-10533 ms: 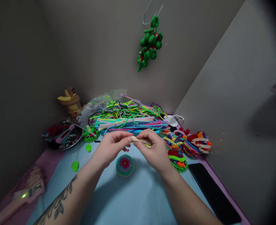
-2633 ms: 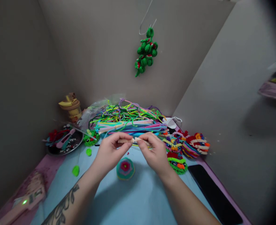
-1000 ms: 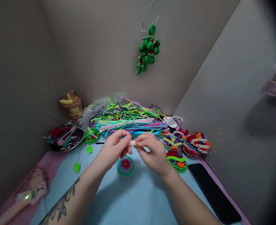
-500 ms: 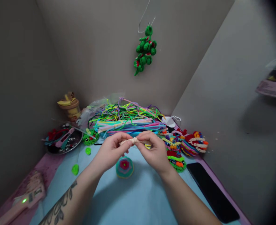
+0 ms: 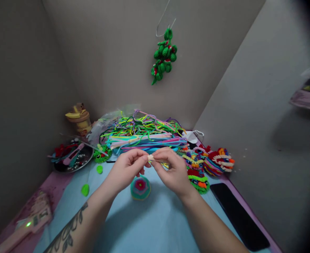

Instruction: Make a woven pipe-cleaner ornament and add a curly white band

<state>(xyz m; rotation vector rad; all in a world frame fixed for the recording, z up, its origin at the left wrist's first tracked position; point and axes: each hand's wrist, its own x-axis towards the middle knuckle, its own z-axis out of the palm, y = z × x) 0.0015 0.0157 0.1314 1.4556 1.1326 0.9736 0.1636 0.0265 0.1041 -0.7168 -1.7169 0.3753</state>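
Note:
Between my two hands is a small cream coil (image 5: 150, 157) that looks like twisted pipe cleaner. My left hand (image 5: 130, 168) pinches its left end with thumb and forefinger. On the other end, the thumb and forefinger of my right hand (image 5: 170, 168) are closed too. Both hands are raised a little over the table. Below and between them lies a round teal disc (image 5: 140, 188) with lilac and dark red rings. Most of the cream piece is hidden by my fingertips.
Behind my hands lie piled coloured pipe cleaners (image 5: 144, 138). To the left are a metal bowl (image 5: 88, 161) and a pink glue gun (image 5: 36, 221). Colourful fuzzy pieces (image 5: 199, 182) and a black phone (image 5: 239, 214) lie right. A green bunch (image 5: 165, 54) hangs on the wall.
My fingers have shifted slightly on the cream coil, and less of it shows on the left-hand side now. The things on the table stay as they were.

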